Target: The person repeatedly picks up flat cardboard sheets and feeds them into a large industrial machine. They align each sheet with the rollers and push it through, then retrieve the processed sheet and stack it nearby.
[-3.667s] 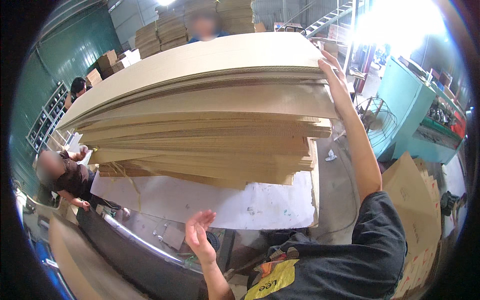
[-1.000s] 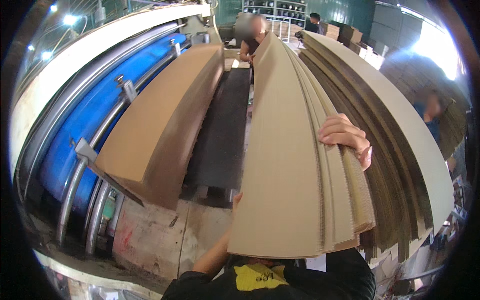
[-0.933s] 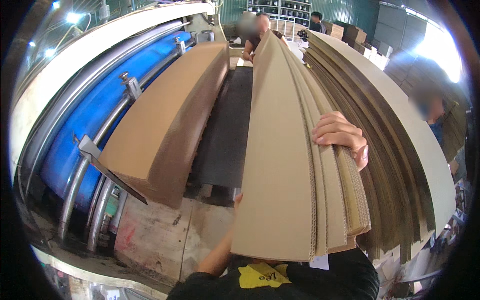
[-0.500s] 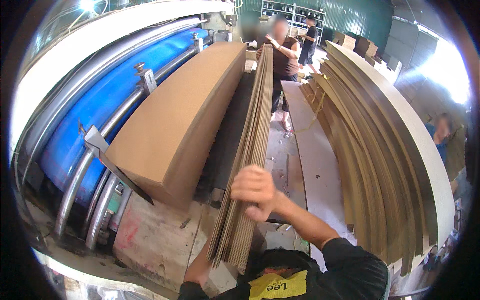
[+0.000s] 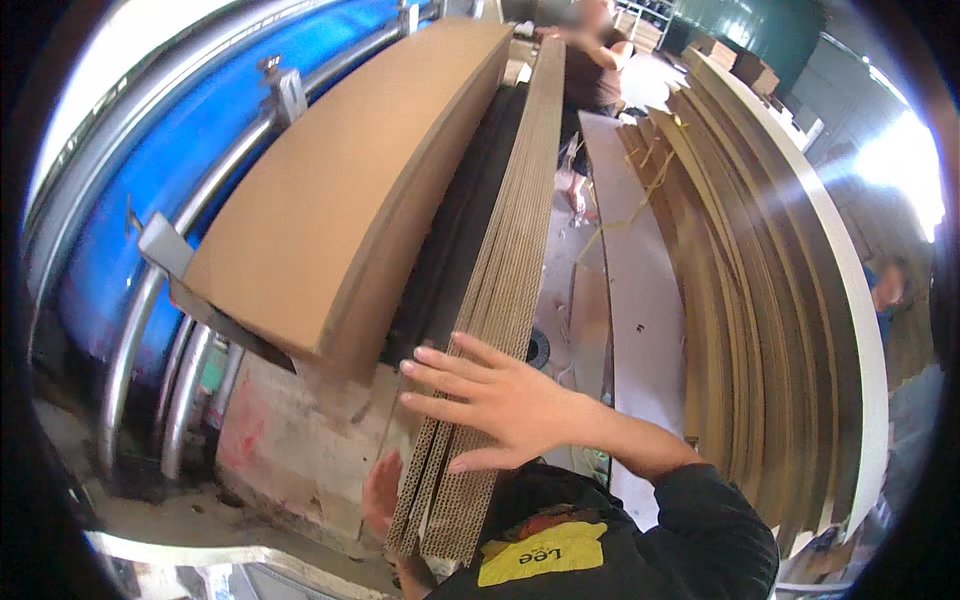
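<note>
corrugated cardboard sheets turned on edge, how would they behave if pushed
The corrugated cardboard sheets would probably tip, being turned on their narrow edges. They may fan apart, as gaps show between them at the near end. Each is likely stiff yet light for its size, given the hollow flutes.

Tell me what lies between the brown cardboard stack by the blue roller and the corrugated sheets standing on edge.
A long black strip lies between the brown cardboard stack and the corrugated sheets, as the head view shows.
</note>
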### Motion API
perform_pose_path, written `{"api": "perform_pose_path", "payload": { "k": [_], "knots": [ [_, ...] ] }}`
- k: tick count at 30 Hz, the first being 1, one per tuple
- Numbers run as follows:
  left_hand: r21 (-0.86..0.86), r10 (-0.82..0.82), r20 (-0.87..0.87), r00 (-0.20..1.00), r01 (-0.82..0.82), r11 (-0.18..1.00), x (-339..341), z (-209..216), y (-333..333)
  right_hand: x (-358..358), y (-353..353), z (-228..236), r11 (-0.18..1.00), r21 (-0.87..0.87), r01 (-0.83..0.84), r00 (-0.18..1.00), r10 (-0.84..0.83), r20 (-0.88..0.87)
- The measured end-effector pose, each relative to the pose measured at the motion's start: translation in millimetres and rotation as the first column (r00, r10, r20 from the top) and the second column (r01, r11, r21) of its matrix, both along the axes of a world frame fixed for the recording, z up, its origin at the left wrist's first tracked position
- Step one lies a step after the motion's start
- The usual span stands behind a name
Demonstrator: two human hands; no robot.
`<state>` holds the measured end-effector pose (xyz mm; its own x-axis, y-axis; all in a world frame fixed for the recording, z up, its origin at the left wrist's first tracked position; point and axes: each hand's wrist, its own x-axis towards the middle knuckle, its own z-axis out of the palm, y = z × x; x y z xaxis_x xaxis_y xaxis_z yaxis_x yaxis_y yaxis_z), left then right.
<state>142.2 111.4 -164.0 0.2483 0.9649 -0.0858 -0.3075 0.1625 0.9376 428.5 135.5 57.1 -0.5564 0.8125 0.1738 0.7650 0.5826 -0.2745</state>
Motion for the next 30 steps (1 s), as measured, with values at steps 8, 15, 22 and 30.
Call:
{"api": "perform_pose_path", "payload": {
  "k": [8,15,22,30],
  "knots": [
    [0.173,0.341,-0.192,0.92,-0.31,0.935,39,11,-104,-4,16,17,0.996,-0.078,-0.034,0.988,0.045,0.148],
    [0.325,0.509,-0.158,0.847,-0.442,0.836,71,48,-92,-1,26,27,0.986,-0.04,-0.165,0.98,0.168,0.105],
    [0.398,0.644,-0.059,0.763,-0.574,0.716,91,61,-99,1,36,16,0.964,-0.035,-0.263,0.949,0.265,0.172],
    [0.439,0.627,0.095,0.773,-0.598,0.671,98,89,-86,-3,27,20,0.952,-0.002,-0.306,0.935,0.301,0.188]
  ]
}}
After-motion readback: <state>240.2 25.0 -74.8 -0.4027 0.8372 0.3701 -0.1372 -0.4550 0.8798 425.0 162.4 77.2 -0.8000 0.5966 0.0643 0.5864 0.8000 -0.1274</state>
